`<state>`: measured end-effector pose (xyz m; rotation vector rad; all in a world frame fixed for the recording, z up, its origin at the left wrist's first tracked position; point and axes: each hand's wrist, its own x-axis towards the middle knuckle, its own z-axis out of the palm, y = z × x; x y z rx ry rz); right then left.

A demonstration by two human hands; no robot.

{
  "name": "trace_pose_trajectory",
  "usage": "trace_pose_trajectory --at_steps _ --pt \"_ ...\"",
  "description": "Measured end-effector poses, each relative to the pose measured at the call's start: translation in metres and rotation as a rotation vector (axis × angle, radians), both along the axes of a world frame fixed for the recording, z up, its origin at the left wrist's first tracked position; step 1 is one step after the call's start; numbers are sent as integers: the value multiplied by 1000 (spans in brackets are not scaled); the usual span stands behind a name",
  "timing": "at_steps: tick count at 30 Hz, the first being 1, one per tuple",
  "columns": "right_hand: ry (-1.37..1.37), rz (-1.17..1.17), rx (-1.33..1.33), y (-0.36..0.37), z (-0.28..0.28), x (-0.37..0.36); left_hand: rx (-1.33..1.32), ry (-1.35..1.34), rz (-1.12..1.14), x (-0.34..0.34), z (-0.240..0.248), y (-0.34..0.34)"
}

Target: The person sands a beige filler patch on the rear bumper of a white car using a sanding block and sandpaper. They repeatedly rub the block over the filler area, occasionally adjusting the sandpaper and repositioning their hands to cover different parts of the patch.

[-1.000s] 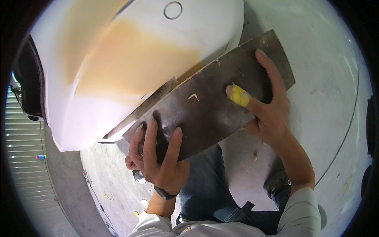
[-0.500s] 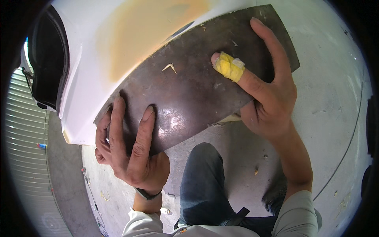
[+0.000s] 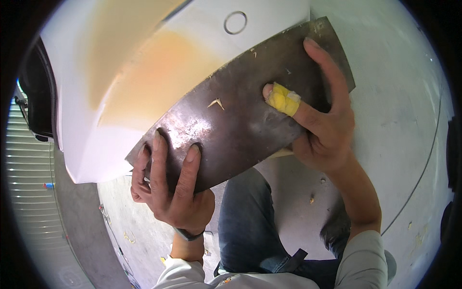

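Observation:
Both of my hands hold a dark grey-brown curved sheet [image 3: 240, 120], its face scuffed and shiny, with small pale scraps on it. At its lower left end my left hand [image 3: 175, 195] grips it, several fingertips pressed on the face; the thumb is hidden. My right hand [image 3: 327, 127] holds the right part between digits on top and others underneath. One top digit is wrapped in yellow tape [image 3: 284, 99]. Along its far edge the sheet overlaps a white vehicle body panel [image 3: 274, 19] in view; whether they touch I cannot tell.
A beige-orange patch [image 3: 159, 72] marks the white panel, with a thin ring outline [image 3: 235, 22] to its right. Black trim [image 3: 41, 96] stands at the left, beyond it a ribbed shutter [image 3: 31, 202]. A dark cable [image 3: 416, 188] runs along the pale floor at right.
The sheet and both hands have shifted slightly toward me, my left hand also to the right. More of the patched panel and the ring outline now show beyond the sheet.

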<state>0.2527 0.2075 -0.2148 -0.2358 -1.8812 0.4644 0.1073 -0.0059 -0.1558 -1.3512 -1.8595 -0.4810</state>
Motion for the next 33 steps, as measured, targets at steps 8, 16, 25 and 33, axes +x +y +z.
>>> trace_pose_trajectory --at_steps 8,16,25,33 --pt "-95 -25 -91 -10 -29 10 -113 -79 8 5 -31 -8" --pt "-296 -152 28 -28 1 71 -344 -193 -76 56 -8 -31" --pt "-342 37 -469 18 0 115 -707 -879 -375 37 -94 13" --pt "-521 -277 -1220 31 18 144 -674 -2236 -455 36 -171 20"
